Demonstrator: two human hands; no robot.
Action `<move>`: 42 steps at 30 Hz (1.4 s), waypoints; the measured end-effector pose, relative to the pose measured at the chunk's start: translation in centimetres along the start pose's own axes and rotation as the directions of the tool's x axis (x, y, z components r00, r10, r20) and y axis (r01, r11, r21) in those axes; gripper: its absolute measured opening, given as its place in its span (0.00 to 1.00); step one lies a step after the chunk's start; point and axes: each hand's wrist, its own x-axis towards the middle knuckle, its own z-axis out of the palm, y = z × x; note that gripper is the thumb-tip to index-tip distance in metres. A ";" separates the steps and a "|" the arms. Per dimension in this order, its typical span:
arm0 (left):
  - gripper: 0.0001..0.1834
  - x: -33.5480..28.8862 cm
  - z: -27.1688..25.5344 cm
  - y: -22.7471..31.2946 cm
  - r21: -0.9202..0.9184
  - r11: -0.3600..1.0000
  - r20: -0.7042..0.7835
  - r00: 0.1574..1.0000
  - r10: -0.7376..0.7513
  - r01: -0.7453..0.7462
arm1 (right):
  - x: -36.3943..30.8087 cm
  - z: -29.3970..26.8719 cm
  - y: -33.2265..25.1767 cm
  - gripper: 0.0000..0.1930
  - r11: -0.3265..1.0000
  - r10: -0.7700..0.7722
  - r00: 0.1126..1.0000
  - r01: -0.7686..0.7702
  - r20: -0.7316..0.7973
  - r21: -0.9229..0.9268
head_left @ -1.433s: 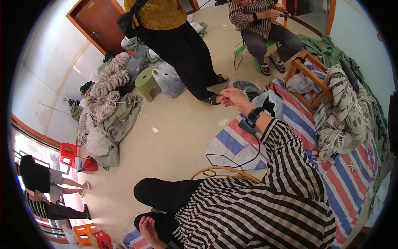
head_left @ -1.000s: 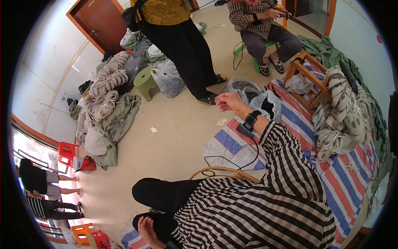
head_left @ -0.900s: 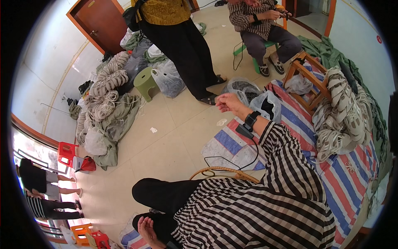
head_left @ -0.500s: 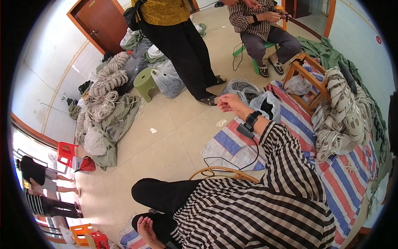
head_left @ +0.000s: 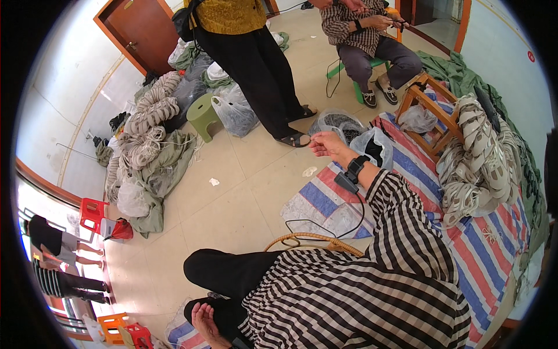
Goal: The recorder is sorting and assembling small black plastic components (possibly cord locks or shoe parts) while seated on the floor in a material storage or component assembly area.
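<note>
Near, low left: your left hand (head_left: 203, 320) beside your left leg (head_left: 229, 314). Farther, right of centre: your right hand (head_left: 329, 143), open bag (head_left: 378, 150) just right of it. Sheet (head_left: 482, 256) spreads over floor (head_left: 226, 200) on your right. Far right, on sheet: frame (head_left: 447, 113), with bundle (head_left: 485, 154) beside it, nearer. Far: standing person (head_left: 247, 64) left of seated person (head_left: 369, 52). Far left: stool (head_left: 201, 116), filled bag (head_left: 237, 115) just right, heap (head_left: 148, 148) to its left.

Matt cloth trousers (head_left: 229, 272), thin plastic bag (head_left: 361, 143), smooth glossy floor (head_left: 229, 203).
</note>
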 end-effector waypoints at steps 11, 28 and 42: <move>0.13 0.0 -0.2 0.1 -0.013 1.000 0.021 1.000 0.012 -0.011 | -0.1 -1.2 0.5 0.09 0.999 0.023 1.000 -0.023 -0.008 -0.022; 0.12 0.0 0.3 0.2 0.001 1.000 -0.014 1.000 -0.007 0.007 | -0.7 -2.1 1.0 0.10 0.999 0.052 0.998 -0.052 -0.031 0.006; 0.12 -0.3 0.4 0.2 0.007 1.000 0.017 1.000 0.013 -0.013 | -0.8 -2.3 1.5 0.06 0.998 0.060 0.996 -0.059 -0.065 0.011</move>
